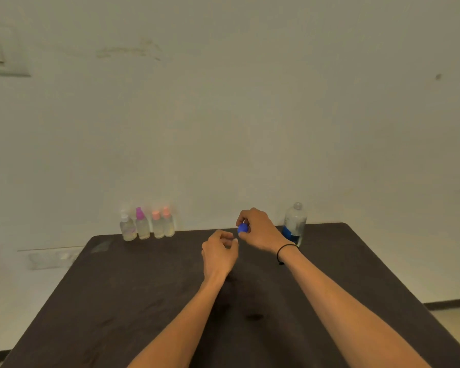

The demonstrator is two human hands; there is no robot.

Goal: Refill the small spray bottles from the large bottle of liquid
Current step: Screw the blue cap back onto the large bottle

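Note:
Several small clear spray bottles stand in a row at the table's far left edge: one with a white top (128, 227), one with a magenta top (142, 223), two with orange tops (158, 224) (168, 222). The large clear bottle (294, 223) with a blue label stands uncapped at the far right. My right hand (258, 229) pinches its blue cap (242, 228) just left of the bottle. Close below and to the left of it, my left hand (219, 251) hovers with curled fingers and holds nothing.
The dark brown table (149, 301) reaches the pale wall behind. A switch plate (0, 53) is on the wall at upper left, a socket strip (51, 257) low on the left. A black cord circles my right wrist (286, 251).

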